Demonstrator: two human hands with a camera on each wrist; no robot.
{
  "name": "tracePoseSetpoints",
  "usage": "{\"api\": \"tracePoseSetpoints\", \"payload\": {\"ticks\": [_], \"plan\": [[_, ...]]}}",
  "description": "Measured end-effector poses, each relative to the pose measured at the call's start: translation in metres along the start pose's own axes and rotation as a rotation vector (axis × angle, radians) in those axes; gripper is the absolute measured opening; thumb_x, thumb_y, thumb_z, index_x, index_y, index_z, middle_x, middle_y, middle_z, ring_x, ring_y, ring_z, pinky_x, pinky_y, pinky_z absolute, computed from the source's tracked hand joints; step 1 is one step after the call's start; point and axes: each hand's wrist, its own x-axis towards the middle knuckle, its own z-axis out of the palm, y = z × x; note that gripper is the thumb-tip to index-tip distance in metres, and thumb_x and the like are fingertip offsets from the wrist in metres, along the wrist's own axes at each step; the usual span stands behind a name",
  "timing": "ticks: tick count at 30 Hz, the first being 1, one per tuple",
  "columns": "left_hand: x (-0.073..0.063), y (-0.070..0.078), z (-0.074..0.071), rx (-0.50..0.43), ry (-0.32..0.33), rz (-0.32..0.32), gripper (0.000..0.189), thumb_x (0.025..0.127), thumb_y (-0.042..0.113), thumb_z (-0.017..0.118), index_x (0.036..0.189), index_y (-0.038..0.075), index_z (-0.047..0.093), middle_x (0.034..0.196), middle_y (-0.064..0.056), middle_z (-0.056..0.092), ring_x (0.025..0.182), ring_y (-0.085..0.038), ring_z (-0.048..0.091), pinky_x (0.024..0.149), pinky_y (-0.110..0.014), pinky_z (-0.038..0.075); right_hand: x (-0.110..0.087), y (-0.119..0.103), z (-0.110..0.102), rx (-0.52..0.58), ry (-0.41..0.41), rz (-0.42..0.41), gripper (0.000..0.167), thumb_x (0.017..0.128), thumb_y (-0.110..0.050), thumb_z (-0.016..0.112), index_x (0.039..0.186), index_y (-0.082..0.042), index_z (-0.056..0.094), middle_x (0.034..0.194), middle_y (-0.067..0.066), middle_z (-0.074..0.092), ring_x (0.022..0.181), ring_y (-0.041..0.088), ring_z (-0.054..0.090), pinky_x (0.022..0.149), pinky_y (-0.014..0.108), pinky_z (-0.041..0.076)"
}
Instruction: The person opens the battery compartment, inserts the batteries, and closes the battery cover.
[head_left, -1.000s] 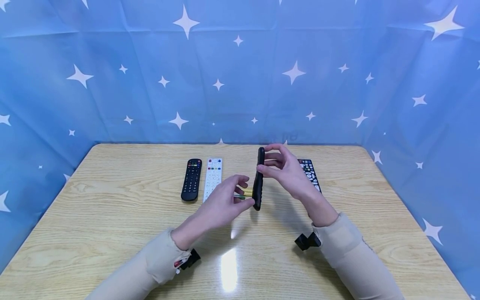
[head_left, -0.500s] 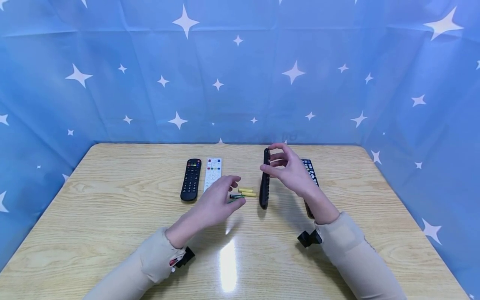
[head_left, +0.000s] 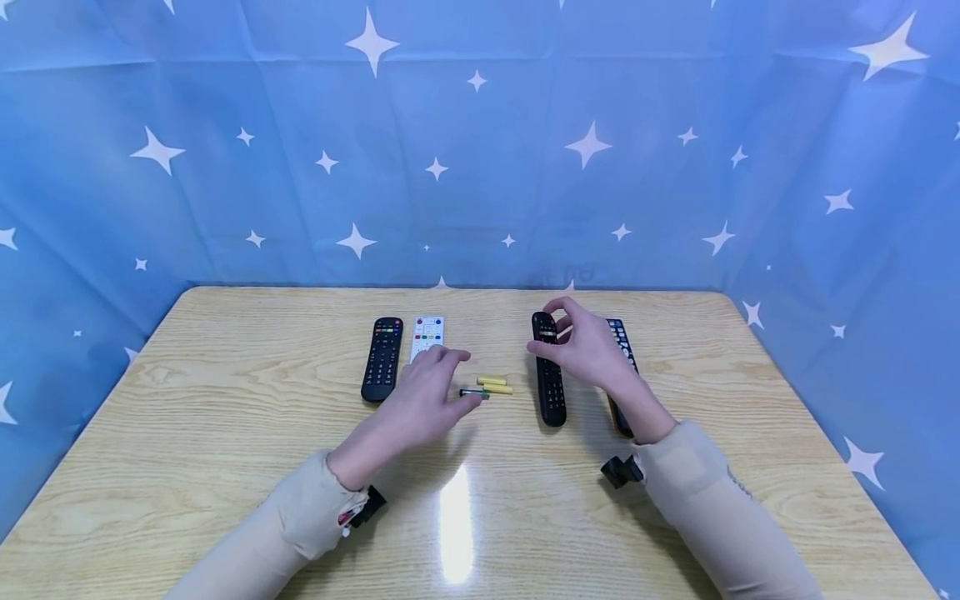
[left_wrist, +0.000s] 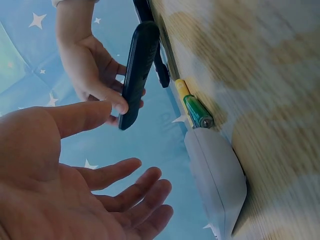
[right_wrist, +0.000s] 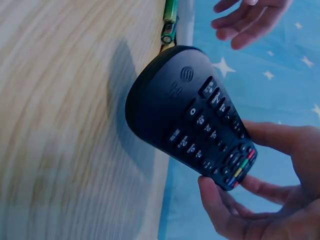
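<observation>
My right hand (head_left: 592, 350) pinches a black remote control (head_left: 552, 392) by its far end, between thumb and fingers. Its button face points up, and the right wrist view shows its wide rounded end (right_wrist: 165, 90) raised over the table with a shadow beneath. My left hand (head_left: 420, 404) holds nothing; its fingers are spread and relaxed, as the left wrist view shows. That hand covers the lower part of a white remote control (head_left: 428, 329). Right by its fingertips lie several batteries: yellow ones (head_left: 498, 389) and green ones (left_wrist: 199, 114).
Another black remote control (head_left: 382, 358) lies to the left of the white one. A further dark remote with pale buttons (head_left: 619, 335) lies at the right, partly hidden behind my right hand and wrist. A blue curtain with white stars (head_left: 480, 167) hangs behind the wooden table (head_left: 225, 375).
My left hand has let go of the black remote and drawn back left, uncovering the batteries. The right hand has carried the remote right and turned it from its edge to face up.
</observation>
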Motion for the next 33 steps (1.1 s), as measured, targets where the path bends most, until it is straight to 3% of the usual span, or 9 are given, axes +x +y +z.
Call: {"api": "tracePoseSetpoints", "payload": {"ticks": [7,17,22,28,33], "plan": [[0.002,-0.005,-0.002,0.056,-0.018,-0.006,0.062,0.097,0.033,0.074,0.144,-0.002,0.053,0.133,-0.02,0.055,0.121,-0.035,0.052,0.106,-0.053,0.04,0.005,0.005,0.001,-0.1,-0.024,0.039,0.06,0.09,-0.036,0.08,0.135,-0.006,0.055,0.105,0.018,0.065,0.075,0.027,0.06,0.065,0.041,0.048],[0.009,-0.015,-0.001,0.2,0.003,-0.063,0.061,0.096,0.037,0.073,0.139,-0.003,0.057,0.139,-0.024,0.051,0.127,-0.04,0.045,0.103,-0.057,0.04,0.009,0.012,0.007,-0.243,-0.067,0.069,0.061,0.093,-0.035,0.075,0.137,0.002,0.054,0.111,0.023,0.067,0.092,0.035,0.065,0.074,0.048,0.053],[0.012,-0.016,-0.003,0.218,-0.016,-0.088,0.062,0.097,0.038,0.071,0.139,-0.005,0.057,0.14,-0.027,0.048,0.128,-0.041,0.045,0.104,-0.058,0.04,0.01,0.014,0.007,-0.287,-0.092,0.101,0.061,0.094,-0.032,0.075,0.137,0.006,0.054,0.117,0.026,0.065,0.096,0.036,0.065,0.077,0.048,0.055],[0.014,-0.015,-0.005,0.243,-0.029,-0.104,0.055,0.097,0.036,0.071,0.13,-0.008,0.061,0.141,-0.031,0.047,0.127,-0.044,0.044,0.105,-0.058,0.04,0.011,0.016,0.007,-0.333,-0.122,0.127,0.058,0.095,-0.031,0.075,0.132,0.01,0.056,0.111,0.027,0.065,0.089,0.034,0.066,0.072,0.046,0.056],[0.018,-0.016,-0.004,0.317,-0.035,-0.129,0.049,0.098,0.037,0.071,0.117,-0.007,0.064,0.138,-0.032,0.048,0.119,-0.042,0.048,0.1,-0.055,0.045,0.012,0.018,0.008,-0.372,-0.136,0.129,0.054,0.094,-0.031,0.076,0.125,0.01,0.06,0.101,0.024,0.066,0.08,0.03,0.065,0.068,0.043,0.055]]}}
